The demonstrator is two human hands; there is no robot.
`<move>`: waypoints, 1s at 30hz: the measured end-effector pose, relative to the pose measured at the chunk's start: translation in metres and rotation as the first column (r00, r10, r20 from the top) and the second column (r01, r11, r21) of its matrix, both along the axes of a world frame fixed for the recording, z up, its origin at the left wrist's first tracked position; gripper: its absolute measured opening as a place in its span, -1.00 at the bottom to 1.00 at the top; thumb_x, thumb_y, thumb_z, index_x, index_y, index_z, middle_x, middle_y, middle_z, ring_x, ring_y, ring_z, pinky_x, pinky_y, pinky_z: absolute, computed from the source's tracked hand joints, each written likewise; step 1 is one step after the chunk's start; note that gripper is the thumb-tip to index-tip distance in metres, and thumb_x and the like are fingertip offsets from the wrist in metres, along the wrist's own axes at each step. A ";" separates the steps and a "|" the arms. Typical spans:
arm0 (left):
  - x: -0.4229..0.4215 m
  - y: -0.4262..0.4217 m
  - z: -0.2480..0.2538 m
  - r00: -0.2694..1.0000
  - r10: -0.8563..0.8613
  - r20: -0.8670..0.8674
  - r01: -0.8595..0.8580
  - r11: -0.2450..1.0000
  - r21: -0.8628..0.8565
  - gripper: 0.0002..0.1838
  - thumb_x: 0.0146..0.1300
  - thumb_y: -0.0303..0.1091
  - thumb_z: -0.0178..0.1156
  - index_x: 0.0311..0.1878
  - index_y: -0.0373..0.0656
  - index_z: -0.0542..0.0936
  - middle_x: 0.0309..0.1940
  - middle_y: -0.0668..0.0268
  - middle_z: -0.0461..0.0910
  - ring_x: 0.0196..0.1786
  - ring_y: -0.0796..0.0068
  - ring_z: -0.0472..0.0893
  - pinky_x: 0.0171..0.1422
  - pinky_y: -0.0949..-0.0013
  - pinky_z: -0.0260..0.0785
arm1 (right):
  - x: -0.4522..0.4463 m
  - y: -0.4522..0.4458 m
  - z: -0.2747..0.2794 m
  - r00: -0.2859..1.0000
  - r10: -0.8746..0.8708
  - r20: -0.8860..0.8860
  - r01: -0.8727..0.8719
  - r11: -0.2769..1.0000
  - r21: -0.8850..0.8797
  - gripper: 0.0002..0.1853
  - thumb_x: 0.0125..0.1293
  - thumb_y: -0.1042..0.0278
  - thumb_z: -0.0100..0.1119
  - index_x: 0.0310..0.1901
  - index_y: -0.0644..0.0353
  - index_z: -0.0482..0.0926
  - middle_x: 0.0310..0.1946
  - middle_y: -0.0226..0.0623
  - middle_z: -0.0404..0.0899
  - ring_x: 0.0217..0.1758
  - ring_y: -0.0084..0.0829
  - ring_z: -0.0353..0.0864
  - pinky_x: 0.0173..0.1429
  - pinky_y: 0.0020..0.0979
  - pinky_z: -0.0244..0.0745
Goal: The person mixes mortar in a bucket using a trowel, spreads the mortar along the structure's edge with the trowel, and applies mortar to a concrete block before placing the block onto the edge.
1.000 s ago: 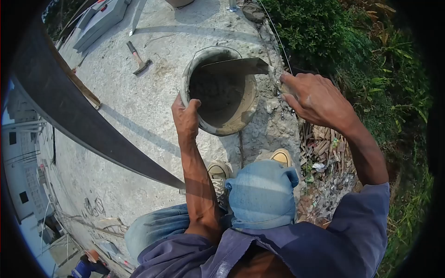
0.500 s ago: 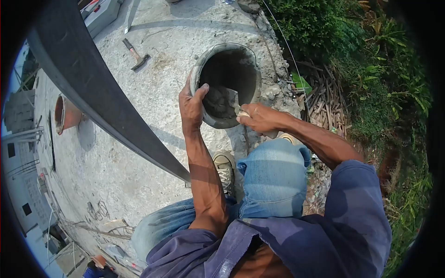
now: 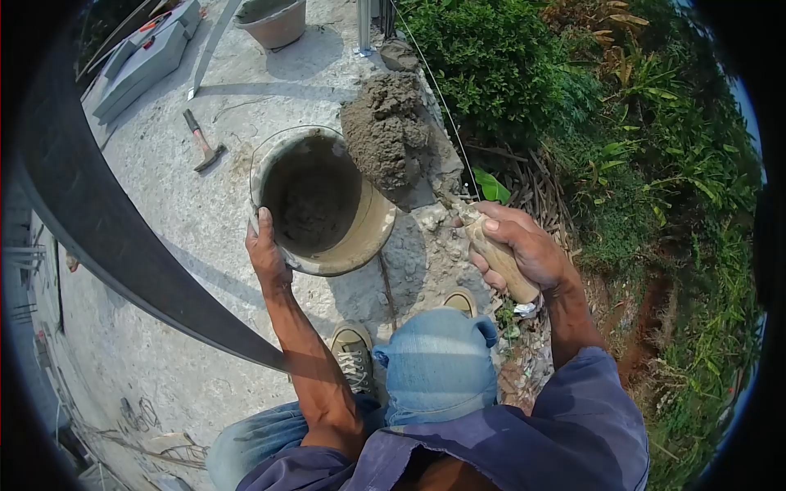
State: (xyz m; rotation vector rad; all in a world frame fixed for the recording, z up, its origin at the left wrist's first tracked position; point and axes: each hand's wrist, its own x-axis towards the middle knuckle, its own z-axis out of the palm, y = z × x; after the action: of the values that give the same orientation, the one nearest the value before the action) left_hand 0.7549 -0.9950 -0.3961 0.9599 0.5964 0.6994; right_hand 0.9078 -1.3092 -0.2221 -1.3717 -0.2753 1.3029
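A mortar-stained bucket (image 3: pixel 372 233) leans on the rough concrete in front of me, its mouth turned toward me and wet mortar (image 3: pixel 315 214) inside. My left hand (image 3: pixel 268 255) grips its near left rim, thumb over the edge. In my right hand (image 3: pixel 532 250) is a trowel (image 3: pixel 505 263), fingers wrapped round its wooden handle. A large heap of grey mortar (image 3: pixel 389 135) covers most of the trowel's blade, which is held beside the bucket at its upper right. A corner of bare blade shows below the heap.
A hammer (image 3: pixel 203 141) lies left of the bucket. Farther off are grey blocks (image 3: pixel 147 64), another bucket (image 3: pixel 277 26) and a metal post (image 3: pixel 364 29). A long dark bar (image 3: pixel 139 233) crosses the left side. A string runs along the slab's right edge, with bushes (image 3: pixel 491 65) beyond.
The trowel has come out of the bucket, carrying a heap of mortar, as my right hand moved right. The bucket is tipped more toward me, with my left hand still on its rim.
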 end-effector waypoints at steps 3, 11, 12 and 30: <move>0.001 0.000 0.001 0.998 0.046 -0.048 -0.046 0.999 -0.002 -0.47 0.43 -0.17 0.14 0.27 -0.40 0.37 0.12 0.13 0.54 0.13 0.38 0.54 0.28 0.33 0.34 | 0.018 -0.009 0.021 0.958 -0.278 0.068 0.270 0.957 0.108 -0.54 0.45 0.14 -0.11 0.20 0.33 0.36 -0.48 -0.27 0.47 -0.65 -0.60 0.41 -0.59 -0.60 0.33; -0.006 -0.001 0.002 0.999 0.049 -0.018 -0.049 0.999 -0.007 -0.50 0.45 -0.20 0.09 0.29 -0.37 0.38 0.19 0.14 0.50 0.20 0.37 0.49 0.34 0.29 0.28 | 0.137 0.015 -0.029 0.789 -0.436 0.433 0.462 0.885 0.049 -0.64 0.48 0.14 -0.09 0.10 0.25 0.41 -0.48 -0.34 0.50 -0.63 -0.63 0.46 -0.61 -0.60 0.39; -0.006 -0.001 0.001 0.998 0.059 -0.031 -0.058 0.998 0.025 -0.50 0.45 -0.19 0.08 0.30 -0.35 0.36 0.18 0.14 0.52 0.18 0.35 0.52 0.32 0.27 0.33 | 0.149 0.026 -0.041 0.771 -0.428 0.471 0.475 0.880 0.021 -0.64 0.47 0.13 -0.07 0.08 0.25 0.41 -0.47 -0.34 0.50 -0.62 -0.62 0.47 -0.60 -0.58 0.40; -0.015 0.005 -0.009 0.987 0.109 -0.115 -0.116 0.992 -0.057 -0.48 0.44 -0.18 0.08 0.29 -0.38 0.36 0.15 0.10 0.53 0.14 0.28 0.56 0.25 0.24 0.39 | 0.246 0.059 -0.188 0.275 0.284 0.919 0.526 0.755 -0.391 -0.62 0.19 0.23 0.04 -0.01 0.26 0.54 -0.20 0.14 0.64 -0.05 0.11 0.63 0.02 0.00 0.49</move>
State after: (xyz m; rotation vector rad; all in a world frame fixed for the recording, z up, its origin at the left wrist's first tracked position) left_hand 0.7401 -0.9904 -0.4046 0.9153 0.7719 0.7266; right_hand 1.1534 -1.2506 -0.4098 -2.6947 -0.5348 0.1248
